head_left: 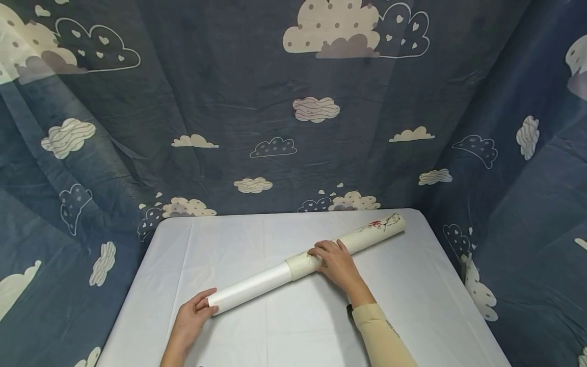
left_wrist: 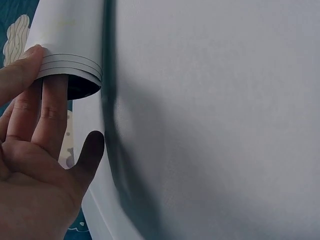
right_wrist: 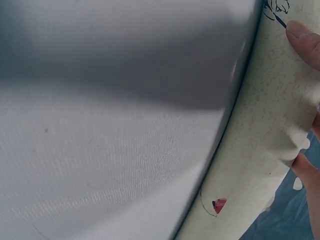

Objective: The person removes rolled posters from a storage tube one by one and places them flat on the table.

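Observation:
A long cream paper roll (head_left: 373, 230) printed with red and dark line drawings lies slantwise across the table. Out of its lower left end comes a white paper roll (head_left: 254, 288). My left hand (head_left: 189, 317) pinches the white roll's free end: in the left wrist view the thumb (left_wrist: 30, 62) presses outside while fingers (left_wrist: 52, 110) reach into the hollow opening, where several paper layers show at the rim. Over the cream roll, close to where the white one emerges, my right hand (head_left: 338, 264) holds it with bent fingers. In the right wrist view its thumb (right_wrist: 304, 42) presses the printed surface, which dents slightly.
A white-covered table (head_left: 293, 331) carries both rolls; the cream roll's far end is near its back right corner. Dark blue cloth (head_left: 257, 102) with cloud prints hangs behind and at both sides. The right wrist wears a dark band (head_left: 350, 312) below a beige sleeve (head_left: 382, 334).

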`<state>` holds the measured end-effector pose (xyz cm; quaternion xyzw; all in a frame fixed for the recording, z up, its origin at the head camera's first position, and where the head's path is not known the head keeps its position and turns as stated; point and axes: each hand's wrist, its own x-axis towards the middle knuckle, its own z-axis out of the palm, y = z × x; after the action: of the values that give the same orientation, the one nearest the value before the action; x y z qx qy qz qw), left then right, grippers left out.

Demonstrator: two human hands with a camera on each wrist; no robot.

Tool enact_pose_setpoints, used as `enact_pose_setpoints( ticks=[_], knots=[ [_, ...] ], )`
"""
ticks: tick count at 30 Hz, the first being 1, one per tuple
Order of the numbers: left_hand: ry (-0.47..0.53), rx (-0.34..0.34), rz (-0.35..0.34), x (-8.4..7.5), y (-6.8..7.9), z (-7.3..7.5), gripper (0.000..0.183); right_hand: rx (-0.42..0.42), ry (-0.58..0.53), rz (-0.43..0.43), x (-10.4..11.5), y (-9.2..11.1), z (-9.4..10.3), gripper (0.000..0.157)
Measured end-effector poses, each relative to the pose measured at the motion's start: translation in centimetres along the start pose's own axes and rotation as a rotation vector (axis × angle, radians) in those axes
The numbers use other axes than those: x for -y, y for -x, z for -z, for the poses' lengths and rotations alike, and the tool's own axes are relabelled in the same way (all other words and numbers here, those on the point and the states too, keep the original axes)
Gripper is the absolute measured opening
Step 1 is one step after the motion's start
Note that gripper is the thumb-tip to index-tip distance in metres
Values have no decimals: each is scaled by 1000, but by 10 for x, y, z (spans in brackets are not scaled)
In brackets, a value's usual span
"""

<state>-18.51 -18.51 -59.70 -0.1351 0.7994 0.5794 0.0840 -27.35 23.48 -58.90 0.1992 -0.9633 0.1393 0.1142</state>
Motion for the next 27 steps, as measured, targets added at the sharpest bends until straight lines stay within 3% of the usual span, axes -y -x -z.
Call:
enact_pose_setpoints(
  ticks=[27],
  knots=[
    [-26, -26, 14, 1, 0, 6, 54, -50, 11, -3, -11, 2, -1, 56]
  ],
)
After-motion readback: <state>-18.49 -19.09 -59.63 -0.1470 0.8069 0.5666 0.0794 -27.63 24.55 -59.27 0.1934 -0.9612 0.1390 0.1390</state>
